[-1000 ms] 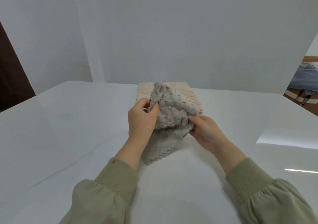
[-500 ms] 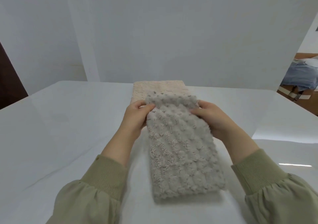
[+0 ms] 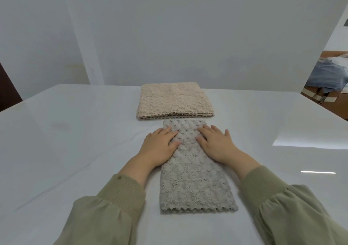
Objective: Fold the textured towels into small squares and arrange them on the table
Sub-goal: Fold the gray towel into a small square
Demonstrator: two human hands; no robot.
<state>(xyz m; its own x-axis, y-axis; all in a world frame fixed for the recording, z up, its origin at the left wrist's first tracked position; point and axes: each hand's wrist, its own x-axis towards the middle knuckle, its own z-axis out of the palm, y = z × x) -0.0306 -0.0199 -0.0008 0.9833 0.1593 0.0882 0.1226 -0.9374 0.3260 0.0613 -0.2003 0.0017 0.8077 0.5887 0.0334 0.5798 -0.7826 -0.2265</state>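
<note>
One nubby grey towel [image 3: 195, 184] — rectangular strip

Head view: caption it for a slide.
Left hand and right hand press a grey towel flat on the table near a beige towel.

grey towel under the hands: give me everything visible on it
The grey towel is plush fabric with a raised bubble-like texture and a zigzag edge at its near end. It lies flat on the white table as a long strip running away from the person. The left hand and right hand rest flat on its far half, fingers straight, the left partly overhanging its edge. Its far end lies close to the folded beige towel; whether they touch is unclear.
</note>
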